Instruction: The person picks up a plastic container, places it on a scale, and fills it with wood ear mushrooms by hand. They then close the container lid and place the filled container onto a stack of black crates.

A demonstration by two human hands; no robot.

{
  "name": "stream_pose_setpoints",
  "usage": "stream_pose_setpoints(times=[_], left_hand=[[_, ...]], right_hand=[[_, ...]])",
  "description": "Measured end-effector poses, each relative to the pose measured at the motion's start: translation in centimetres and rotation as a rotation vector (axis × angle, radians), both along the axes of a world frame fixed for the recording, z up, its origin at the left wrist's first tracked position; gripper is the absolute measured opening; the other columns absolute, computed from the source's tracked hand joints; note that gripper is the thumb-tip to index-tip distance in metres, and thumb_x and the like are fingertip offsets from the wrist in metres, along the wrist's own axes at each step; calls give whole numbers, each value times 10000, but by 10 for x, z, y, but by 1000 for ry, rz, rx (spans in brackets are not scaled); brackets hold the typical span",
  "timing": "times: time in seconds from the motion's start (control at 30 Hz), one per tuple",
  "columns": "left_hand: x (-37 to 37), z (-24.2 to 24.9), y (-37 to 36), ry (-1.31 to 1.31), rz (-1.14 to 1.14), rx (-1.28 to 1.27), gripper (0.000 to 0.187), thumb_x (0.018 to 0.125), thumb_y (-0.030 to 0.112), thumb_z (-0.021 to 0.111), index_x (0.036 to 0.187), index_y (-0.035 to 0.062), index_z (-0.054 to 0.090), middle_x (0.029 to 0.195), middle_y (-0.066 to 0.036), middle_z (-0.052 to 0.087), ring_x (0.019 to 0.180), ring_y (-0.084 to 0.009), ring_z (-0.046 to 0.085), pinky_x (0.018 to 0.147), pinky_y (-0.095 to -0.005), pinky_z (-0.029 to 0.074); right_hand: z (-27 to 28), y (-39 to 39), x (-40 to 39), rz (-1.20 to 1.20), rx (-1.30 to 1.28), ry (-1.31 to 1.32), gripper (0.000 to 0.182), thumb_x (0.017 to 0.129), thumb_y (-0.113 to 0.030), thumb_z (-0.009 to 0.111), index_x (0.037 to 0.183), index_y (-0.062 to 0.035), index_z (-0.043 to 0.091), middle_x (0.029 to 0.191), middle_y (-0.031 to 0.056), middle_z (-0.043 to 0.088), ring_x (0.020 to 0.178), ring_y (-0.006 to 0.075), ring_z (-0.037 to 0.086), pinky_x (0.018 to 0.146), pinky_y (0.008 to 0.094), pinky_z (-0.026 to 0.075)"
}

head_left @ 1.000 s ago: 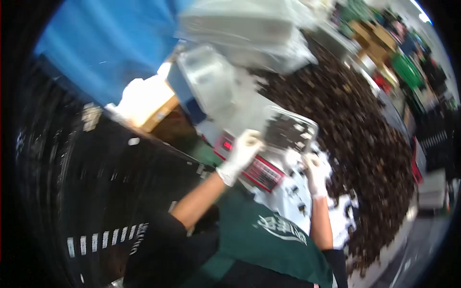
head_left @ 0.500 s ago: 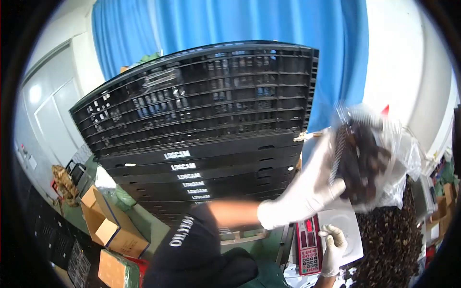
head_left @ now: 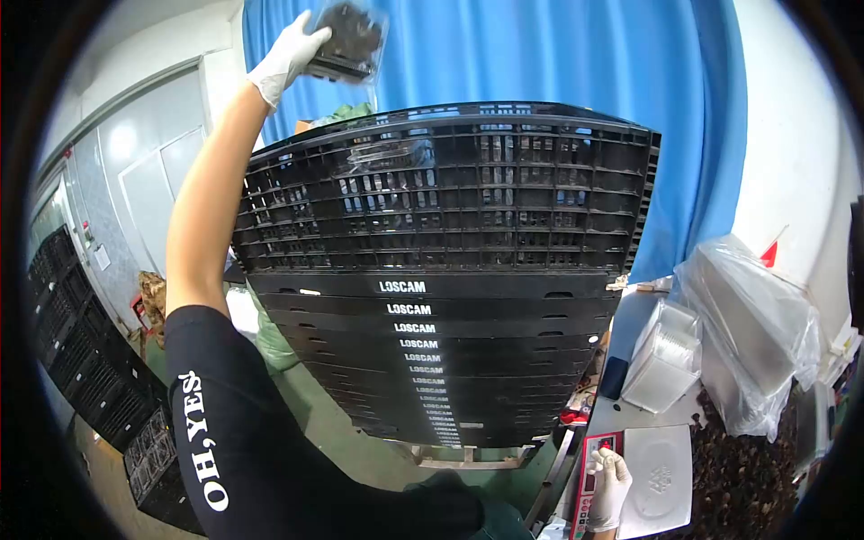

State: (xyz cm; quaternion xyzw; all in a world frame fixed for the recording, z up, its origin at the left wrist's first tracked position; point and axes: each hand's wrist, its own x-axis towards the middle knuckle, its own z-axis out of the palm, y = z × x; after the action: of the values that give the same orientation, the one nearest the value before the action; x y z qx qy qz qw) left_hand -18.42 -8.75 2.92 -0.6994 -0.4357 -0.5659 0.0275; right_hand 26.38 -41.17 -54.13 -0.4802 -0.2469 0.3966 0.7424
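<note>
My left hand (head_left: 286, 56), in a white glove, is raised at the upper left. It grips the edge of a clear plastic box (head_left: 351, 40) filled with dark brown-black pieces, held above the top crate of the black stack. In a white glove too, my right hand (head_left: 610, 493) is low at the lower right, by the red keypad of a weighing scale (head_left: 659, 481). Its fingers are pinched together; what is between them, if anything, I cannot make out. Nothing lies on the scale's pale plate.
Black crates (head_left: 432, 207) marked LOSCAM stand stacked ahead. Nested clear plastic boxes (head_left: 664, 355) sit on the table at right, beside more in a clear plastic bag (head_left: 751, 333). Dark loose pieces (head_left: 742, 477) are heaped past the scale. More black crates (head_left: 81, 333) stand at left.
My left hand has carried the filled box from above the scale at right to the upper left, over the crates. My right hand has stayed beside the scale, fingers closed. The view has shifted.
</note>
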Motion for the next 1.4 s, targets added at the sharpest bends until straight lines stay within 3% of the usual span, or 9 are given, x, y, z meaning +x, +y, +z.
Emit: stream_pose_setpoints(times=[0.1,0.27,0.47,0.57,0.63,0.77,1.03,1.23,1.4], left_hand=[[-41,-6,16,158,563,-377,656,880,432,613,1339,-24,505,1337,-253,545,1188,-355,583,983,-444,494],[-18,-20,-16,587,970,30,605,910,484,567,1322,41,544,1266,-220,614,1176,-387,589,956,-435,500],[163,-162,-144,-57,-251,877,286,1000,127,490,1156,-55,646,1171,-134,676,1093,-178,619,998,-311,453],[191,-279,-167,22,-1153,-630,207,898,107,544,976,6,706,934,-145,706,860,-258,685,798,-341,542],[281,-295,-205,944,-908,329,154,849,125,671,975,47,712,951,-122,703,841,-281,674,789,-369,540],[416,-416,-160,5,-1201,-243,174,942,101,588,1063,31,693,1072,-153,684,1016,-262,654,916,-347,493],[612,-617,41,303,-982,-369,345,980,211,537,1135,-70,665,1105,-216,698,1036,-302,667,942,-360,479],[626,-608,38,411,-1064,-305,104,866,84,669,830,-13,658,750,-67,664,699,-143,564,707,-303,485],[657,-632,82,447,-1095,-322,160,905,128,627,918,-31,644,861,-109,676,804,-196,595,787,-312,483]], right_hand=[[-1,4,-3,49,-2,2,221,985,-170,585,1066,29,635,925,109,684,789,163,644,718,286,518],[-14,-2,-3,10,-60,10,240,980,-194,594,1074,23,633,917,110,685,748,159,646,694,258,500],[-33,-10,5,-26,-144,13,201,972,-98,566,1089,42,649,964,134,702,802,171,662,783,279,543],[-19,-16,-1,16,-157,51,226,978,-120,569,1123,33,653,991,92,709,845,138,670,769,249,541],[-30,-27,-4,2,-160,55,253,983,-153,573,1135,35,650,996,93,710,834,117,660,744,241,535],[-39,-68,-8,-90,-327,-1,320,981,-227,599,1160,34,647,1019,97,712,817,89,635,723,242,523],[-100,-193,-46,-628,-638,44,270,967,-198,621,1065,49,666,906,51,692,815,106,627,773,260,515],[-163,-262,-125,-969,-810,203,253,955,-217,633,1061,4,697,890,44,714,764,92,630,751,254,519],[-160,-273,-162,-1010,-1034,299,308,934,-304,637,1044,-25,704,861,69,714,769,139,650,745,297,523]])
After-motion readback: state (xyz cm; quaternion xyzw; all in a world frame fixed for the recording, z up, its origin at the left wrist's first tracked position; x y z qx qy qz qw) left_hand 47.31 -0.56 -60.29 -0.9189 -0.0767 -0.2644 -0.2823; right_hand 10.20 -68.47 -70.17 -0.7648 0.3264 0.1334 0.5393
